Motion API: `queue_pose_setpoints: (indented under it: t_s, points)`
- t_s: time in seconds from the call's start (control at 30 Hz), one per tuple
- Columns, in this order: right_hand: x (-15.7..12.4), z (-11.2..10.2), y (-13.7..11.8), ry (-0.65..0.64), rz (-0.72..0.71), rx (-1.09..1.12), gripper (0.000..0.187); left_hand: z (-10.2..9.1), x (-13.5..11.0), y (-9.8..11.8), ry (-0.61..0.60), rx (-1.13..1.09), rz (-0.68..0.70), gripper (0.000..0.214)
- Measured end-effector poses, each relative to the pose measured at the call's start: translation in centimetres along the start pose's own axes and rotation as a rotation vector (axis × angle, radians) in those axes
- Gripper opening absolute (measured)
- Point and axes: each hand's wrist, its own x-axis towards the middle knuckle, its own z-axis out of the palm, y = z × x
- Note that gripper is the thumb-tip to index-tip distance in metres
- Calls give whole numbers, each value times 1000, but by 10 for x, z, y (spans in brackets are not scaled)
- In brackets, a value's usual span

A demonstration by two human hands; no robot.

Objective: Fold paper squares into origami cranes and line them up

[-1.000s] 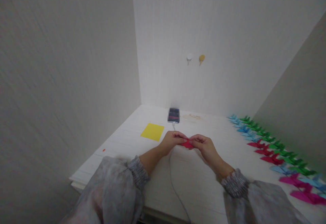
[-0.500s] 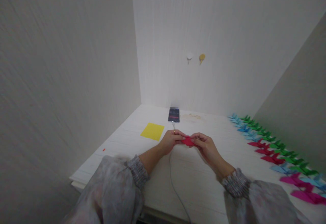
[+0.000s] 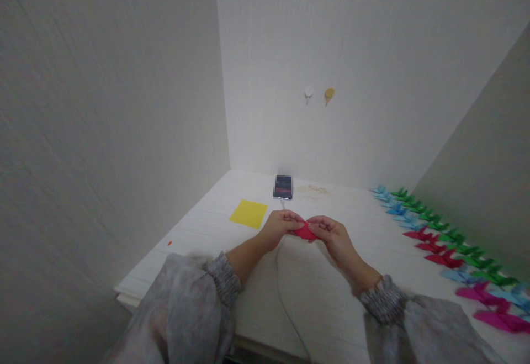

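— What has moved?
— Little. My hands have lifted the red folded paper (image 3: 305, 232) a touch since a second ago.
— Who holds it?
— Both. My left hand (image 3: 278, 227) pinches its left end and my right hand (image 3: 334, 237) its right end, fingers closed on it, just above the middle of the white table (image 3: 314, 281).
— And around them?
— A yellow sheet (image 3: 248, 213) lies far left. A phone (image 3: 283, 186) sits by the far wall, its cable (image 3: 284, 297) running toward me. Folded paper pieces (image 3: 447, 242) line the right edge.
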Motion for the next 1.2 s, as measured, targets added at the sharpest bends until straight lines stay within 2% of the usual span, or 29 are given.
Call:
queue_pose_setpoints:
  t_s: [0.2, 0.37, 0.53, 0.7, 0.87, 0.97, 1.1, 1.2]
  points:
    - [1, -2, 3, -1, 6, 3, 19, -1, -1, 1, -3, -8, -20, 24]
    - [3, -2, 9, -43, 13, -12, 23, -2, -1, -2, -41, 63, 2, 33]
    - [3, -1, 8, -38, 60, 1, 30, -4, 2, -4, 11, 17, 101, 37]
    - [3, -2, 5, -30, 12, 9, 28, -5, 3, -3, 25, -48, 97, 43]
    - [1, -3, 4, -24, -5, -115, 24, -4, 1, 0, -12, -11, 122, 44]
    - [1, -4, 3, 8, -102, -241, 13, -3, 0, 2, -32, -4, 104, 39]
    - [2, -8, 5, 24, -336, -318, 5, -1, -1, 2, -28, -55, -1, 36]
    - [3, -10, 6, -14, -425, -355, 3, -2, -2, 1, -120, -94, -121, 35]
